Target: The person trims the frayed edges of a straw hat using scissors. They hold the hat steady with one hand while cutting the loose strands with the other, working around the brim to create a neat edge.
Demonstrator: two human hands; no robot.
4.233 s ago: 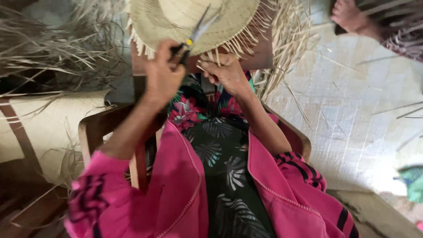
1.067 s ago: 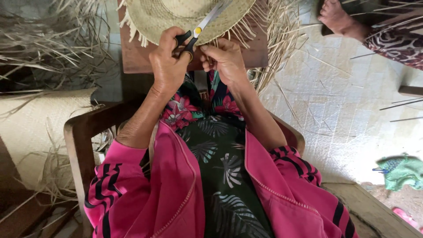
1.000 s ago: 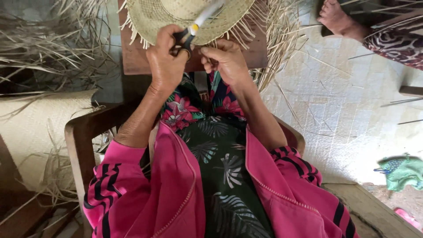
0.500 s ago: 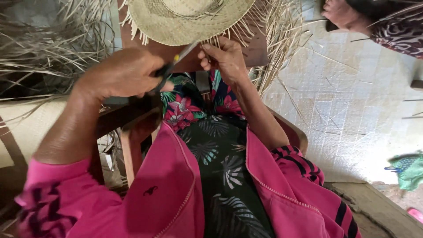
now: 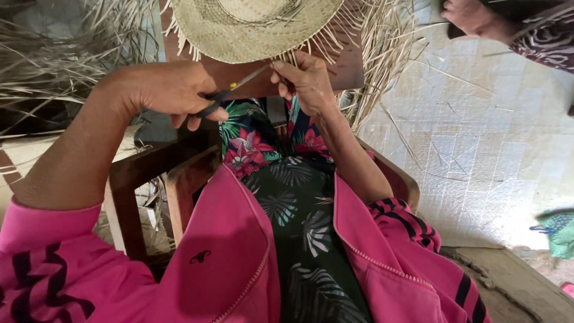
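So the left hand [image 5: 164,90] has its grip closed around the dark handles of a small pair of scissors [image 5: 230,93], fingers curled through the loops, and the thin blades angle up and to the right toward the fringe of a woven straw hat [image 5: 257,27]. The hat sits crown-up on the far edge of a brown wooden bench [image 5: 350,66], pretty much at the top middle of the view, with loose unwoven strands sticking out all around its brim. The right hand [image 5: 308,81] is just beside the scissor tips, its grip narrow, thumb and forefinger pinched on a couple of those straw ends right under the brim, so the blades and the pinched strands nearly meet. Both forearms come out of bright pink sleeves with black stripes, and there's a dark floral dress across the lap under the open pink jacket [image 5: 233,263]. The person is in a wooden chair; its armrest [image 5: 158,170] shows below the left hand. Left of the bench is a big messy pile of dry straw [image 5: 57,57], and more strands hang off the right of the hat over a pale tiled floor [image 5: 478,155]. Top right corner, another person's hand [image 5: 472,15] and patterned sleeve poke in, well apart from the hat.
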